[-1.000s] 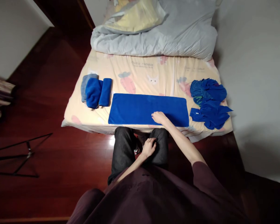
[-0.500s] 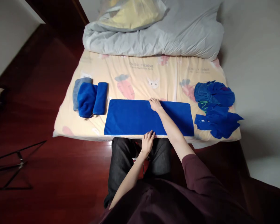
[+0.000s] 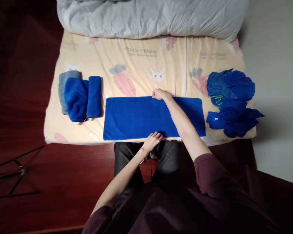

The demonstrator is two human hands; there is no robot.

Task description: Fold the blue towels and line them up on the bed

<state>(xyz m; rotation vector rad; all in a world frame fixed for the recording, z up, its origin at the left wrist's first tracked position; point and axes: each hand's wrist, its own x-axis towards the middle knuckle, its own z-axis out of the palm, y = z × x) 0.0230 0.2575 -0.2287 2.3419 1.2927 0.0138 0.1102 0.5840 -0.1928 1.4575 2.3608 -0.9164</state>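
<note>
A blue towel (image 3: 136, 118) lies flat as a long rectangle along the front of the bed. My right hand (image 3: 161, 94) reaches across it, fingers closed on the middle of its far edge. At the near edge, roughly opposite, my left hand (image 3: 152, 141) has its fingers curled over the cloth, thumb hidden. To the left sit a rolled blue towel (image 3: 94, 97), a folded blue towel (image 3: 76, 99) and a grey folded cloth (image 3: 62, 94) partly beneath it. A crumpled heap of blue cloths (image 3: 230, 87) is piled at the right.
The bed sheet (image 3: 141, 68) has carrot and rabbit prints. A grey quilt (image 3: 148, 19) is bunched at the back. A wall (image 3: 278, 97) stands on the right, and black metal stand legs (image 3: 20, 170) rest on the red floor (image 3: 70, 172) at the left.
My right hand has slid slightly back to the towel's far edge and its fingers have closed there. The left fingers have curled more at the near edge. The view has tilted down.
</note>
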